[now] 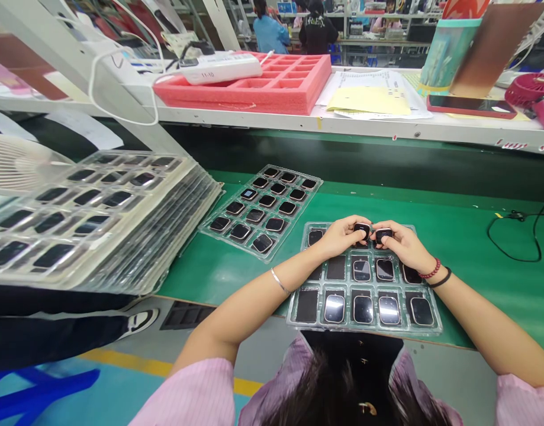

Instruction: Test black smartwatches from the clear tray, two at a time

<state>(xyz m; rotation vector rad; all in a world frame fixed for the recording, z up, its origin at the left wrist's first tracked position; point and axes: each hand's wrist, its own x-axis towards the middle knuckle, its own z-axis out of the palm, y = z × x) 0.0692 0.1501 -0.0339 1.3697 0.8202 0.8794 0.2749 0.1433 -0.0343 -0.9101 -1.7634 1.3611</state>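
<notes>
My left hand grips a smartwatch with a dark screen between thumb and fingers. In my right hand is a second smartwatch, held close beside the first. Both hands are over the far row of a clear plastic tray, whose pockets carry several more watches, such as a watch face in the near row. Two pockets at the left of that tray show only a dark bottom. My fingers cover part of the far row.
Left of my arms lies another clear tray of watches, one screen lit. A tall stack of filled trays stands farther left, beside a fan. Above the green table, a shelf bears pink foam, papers and a phone. A black cable lies right.
</notes>
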